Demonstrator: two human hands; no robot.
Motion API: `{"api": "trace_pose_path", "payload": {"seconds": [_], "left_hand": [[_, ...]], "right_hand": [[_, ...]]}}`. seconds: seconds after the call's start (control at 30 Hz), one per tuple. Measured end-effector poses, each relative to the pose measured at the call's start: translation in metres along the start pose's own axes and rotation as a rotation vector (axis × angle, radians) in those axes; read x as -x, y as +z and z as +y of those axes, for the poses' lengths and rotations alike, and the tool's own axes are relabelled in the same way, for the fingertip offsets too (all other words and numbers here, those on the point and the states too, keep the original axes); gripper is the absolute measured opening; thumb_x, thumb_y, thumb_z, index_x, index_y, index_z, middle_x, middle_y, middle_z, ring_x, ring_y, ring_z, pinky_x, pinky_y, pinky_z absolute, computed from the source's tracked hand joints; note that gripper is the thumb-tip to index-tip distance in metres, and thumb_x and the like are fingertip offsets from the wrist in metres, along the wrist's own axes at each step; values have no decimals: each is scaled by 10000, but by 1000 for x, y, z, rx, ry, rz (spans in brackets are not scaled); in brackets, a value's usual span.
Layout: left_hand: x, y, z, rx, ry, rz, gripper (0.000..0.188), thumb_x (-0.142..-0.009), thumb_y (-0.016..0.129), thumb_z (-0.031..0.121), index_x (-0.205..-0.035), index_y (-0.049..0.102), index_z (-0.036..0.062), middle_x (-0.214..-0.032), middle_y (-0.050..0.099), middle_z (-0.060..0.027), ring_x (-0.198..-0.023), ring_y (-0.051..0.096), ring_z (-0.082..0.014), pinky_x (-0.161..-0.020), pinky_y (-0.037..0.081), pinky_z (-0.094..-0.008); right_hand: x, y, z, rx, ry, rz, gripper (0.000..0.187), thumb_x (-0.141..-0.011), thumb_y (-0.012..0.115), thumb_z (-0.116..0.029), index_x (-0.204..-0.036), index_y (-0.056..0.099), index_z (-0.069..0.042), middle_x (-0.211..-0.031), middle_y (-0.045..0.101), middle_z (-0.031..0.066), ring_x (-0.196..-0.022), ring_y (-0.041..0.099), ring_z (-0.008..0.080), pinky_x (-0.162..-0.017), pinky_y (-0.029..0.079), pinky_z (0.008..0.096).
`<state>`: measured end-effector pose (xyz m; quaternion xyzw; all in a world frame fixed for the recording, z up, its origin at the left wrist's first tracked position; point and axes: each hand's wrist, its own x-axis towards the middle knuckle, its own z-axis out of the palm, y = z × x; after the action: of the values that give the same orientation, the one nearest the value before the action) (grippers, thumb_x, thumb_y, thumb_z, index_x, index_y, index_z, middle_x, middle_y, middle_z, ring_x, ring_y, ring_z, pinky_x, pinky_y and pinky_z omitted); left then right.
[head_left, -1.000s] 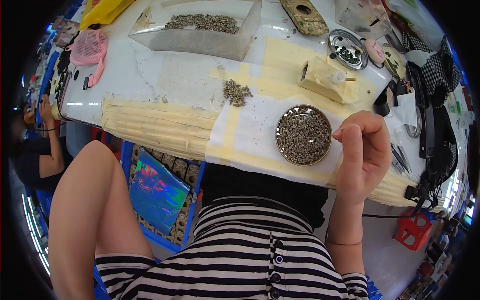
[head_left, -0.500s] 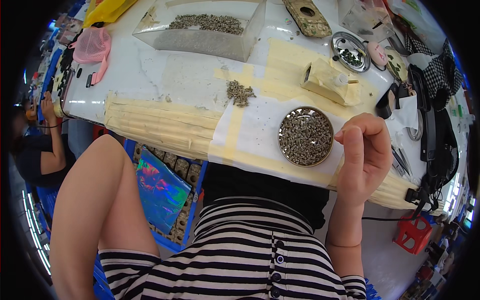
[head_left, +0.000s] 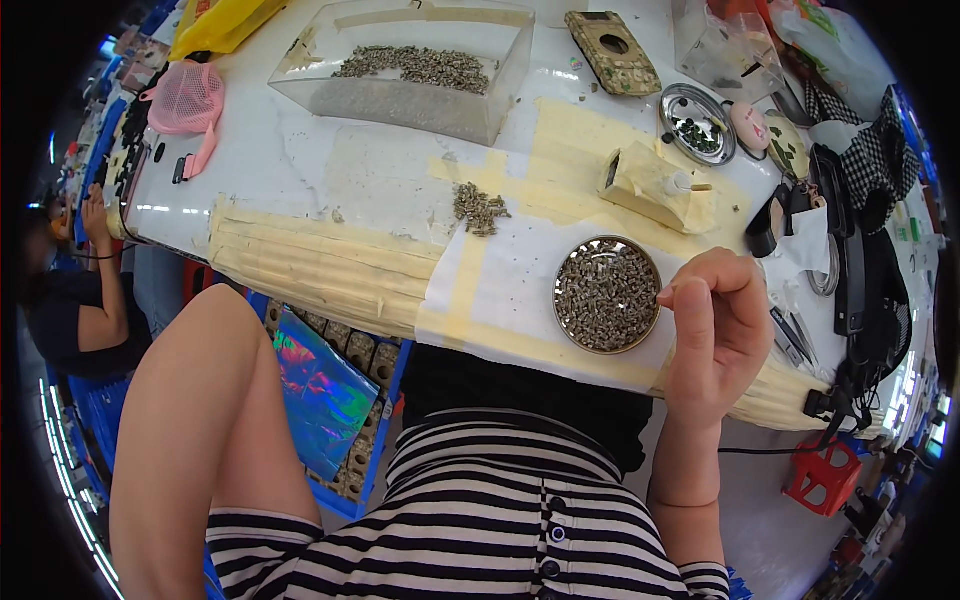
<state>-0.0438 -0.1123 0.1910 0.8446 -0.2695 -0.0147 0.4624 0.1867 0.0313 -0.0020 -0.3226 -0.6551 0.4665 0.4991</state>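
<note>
My right hand (head_left: 720, 335) hovers at the right rim of a round shallow dish (head_left: 656, 270), its thumb and bent forefinger pressed together. Whatever may be between the fingertips is too small to make out. Many tiny grey-brown metallic pieces (head_left: 605, 300) fill the dish, which rests on white paper (head_left: 500, 310) taped along the table's near edge. Left of the dish lies a loose little heap of similar pieces (head_left: 480, 208). My left arm (head_left: 195, 420) is sharply bent, elbow toward the table edge, and its forearm leaves the picture at the bottom; the left hand is out of sight.
A clear bin (head_left: 400, 105) of similar pieces stands behind. Right of it are a camouflage-patterned case (head_left: 612, 45), a taped block (head_left: 655, 190), a metal dish (head_left: 672, 125) with dark green bits, and tweezers (head_left: 790, 335). A pink mesh (head_left: 187, 100) lies left. Another person (head_left: 70, 310) sits far left.
The view has shifted a little, so the table things appear slightly lower. My right hand keeps its pinch beside the dish, with its fingertips a little nearer the rim.
</note>
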Motion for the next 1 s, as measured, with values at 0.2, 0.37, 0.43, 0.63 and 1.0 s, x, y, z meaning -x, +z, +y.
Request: {"api": "trace_pose_path", "payload": {"seconds": [0.2, 0.37, 0.43, 0.63, 1.0], "left_hand": [[-2, 16, -4, -44, -29, 191, 315, -880, 571, 251, -1069, 723, 50, -1120, 672, -85, -1104, 583, -251, -988, 360, -424], [4, 24, 0, -44, -99, 231, 329, -882, 584, 279, -1083, 706, 50, -1094, 676, -76, -1067, 598, -232, -972, 362, -399], [12, 24, 1, -4, -104, 261, 320, -886, 584, 289, -1066, 706, 53, -1086, 678, -80, -1050, 603, -224, -963, 364, -394], [19, 17, -11, -35, -80, 248, 320, -897, 582, 297, -1064, 708, 55, -1081, 698, -40, -994, 623, -217, -939, 368, -383], [93, 18, -86, -224, -198, 842, 134, -824, 782, 161, -870, 728, 48, -858, 674, -79, -781, 626, -247, -643, 473, -389]], "right_hand": [[0, -1, 0, 2, -4, -8, 93, -906, 674, -23, -900, 584, -1, -819, 578, 33, -765, 500, 107, -748, 392, 237], [-2, -1, -1, 91, -47, -48, 155, -992, 587, -129, -898, 540, -15, -816, 547, 56, -741, 486, 107, -707, 392, 230], [-1, 2, -2, 83, -45, -56, 153, -990, 586, -126, -896, 540, -14, -816, 546, 57, -740, 485, 107, -707, 392, 232], [-1, 2, -1, 99, -31, -49, 130, -982, 575, -103, -897, 540, -11, -813, 545, 60, -742, 481, 110, -707, 388, 232], [0, 2, -1, -4, -10, -9, 81, -893, 664, -2, -894, 584, 3, -789, 585, 39, -744, 500, 117, -727, 392, 244]]}}
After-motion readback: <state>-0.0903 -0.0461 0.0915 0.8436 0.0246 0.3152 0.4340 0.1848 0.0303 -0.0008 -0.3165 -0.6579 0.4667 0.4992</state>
